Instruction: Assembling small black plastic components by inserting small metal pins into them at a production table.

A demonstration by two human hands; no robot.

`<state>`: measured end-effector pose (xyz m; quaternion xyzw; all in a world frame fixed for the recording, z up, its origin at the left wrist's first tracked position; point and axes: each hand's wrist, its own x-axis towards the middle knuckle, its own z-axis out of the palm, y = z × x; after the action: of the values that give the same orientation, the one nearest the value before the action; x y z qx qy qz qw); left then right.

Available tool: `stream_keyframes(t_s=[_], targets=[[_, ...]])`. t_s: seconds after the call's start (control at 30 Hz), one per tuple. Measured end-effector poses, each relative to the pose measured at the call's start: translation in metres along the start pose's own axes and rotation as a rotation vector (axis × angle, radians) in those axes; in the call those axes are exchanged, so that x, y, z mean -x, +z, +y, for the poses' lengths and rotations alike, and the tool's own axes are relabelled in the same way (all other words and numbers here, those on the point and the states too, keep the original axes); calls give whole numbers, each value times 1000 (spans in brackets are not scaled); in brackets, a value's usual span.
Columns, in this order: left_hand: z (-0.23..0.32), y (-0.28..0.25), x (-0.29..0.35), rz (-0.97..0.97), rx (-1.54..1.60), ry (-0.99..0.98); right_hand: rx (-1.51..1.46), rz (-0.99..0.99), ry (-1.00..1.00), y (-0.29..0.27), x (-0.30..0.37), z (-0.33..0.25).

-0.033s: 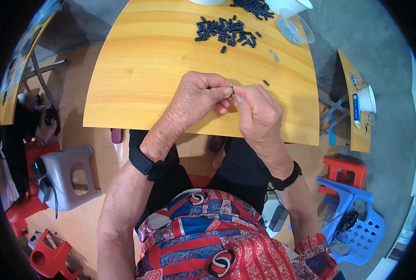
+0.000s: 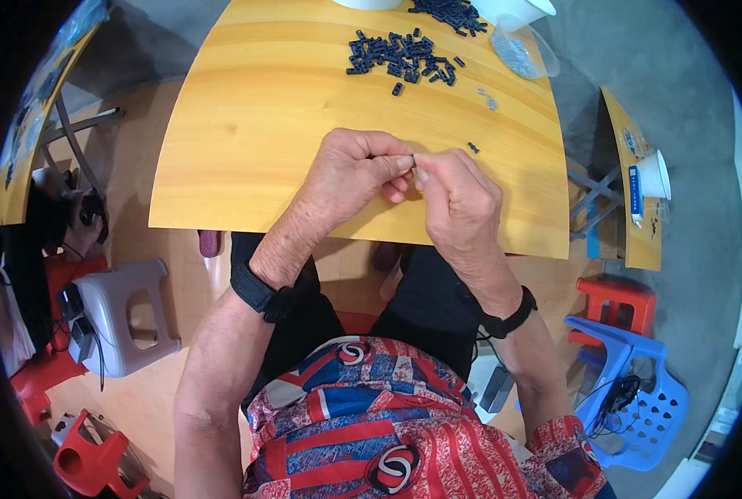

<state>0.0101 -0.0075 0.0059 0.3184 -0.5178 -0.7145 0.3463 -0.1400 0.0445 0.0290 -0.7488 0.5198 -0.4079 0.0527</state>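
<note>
Over the near part of the yellow wooden table (image 2: 246, 158), my two hands meet fingertip to fingertip. My left hand (image 2: 358, 175) pinches a tiny dark piece (image 2: 413, 159) between thumb and forefinger, its other fingers curled below. My right hand (image 2: 462, 195) is closed too, thumb and forefinger pressed against the same piece from the right. Fingertips cover most of it, so its exact kind is hidden. A small black part (image 2: 473, 147) lies just beyond my right hand. Farther off is a loose pile of small black plastic pieces (image 2: 400, 56).
Small silvery bits (image 2: 488, 99) lie right of the pile. A clear dish (image 2: 516, 56) of shiny small parts sits at the far right edge, beside a white bowl (image 2: 525, 10). A second black heap (image 2: 452, 15) is at the back. Stools, a blue chair (image 2: 625, 382) and side tables surround me.
</note>
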Motion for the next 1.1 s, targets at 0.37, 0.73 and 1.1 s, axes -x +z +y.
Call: stream_keyframes(t_s=[0.37,0.73,1.1], targets=[[-4,1,1,-21,-22,64,-676,-21,573,-13,1,11],[-5,1,0,-36,-98,56,-624,-127,591,-17,-2,16],[-7,0,0,-47,-113,69,-580,-224,595,-20,-8,19]])
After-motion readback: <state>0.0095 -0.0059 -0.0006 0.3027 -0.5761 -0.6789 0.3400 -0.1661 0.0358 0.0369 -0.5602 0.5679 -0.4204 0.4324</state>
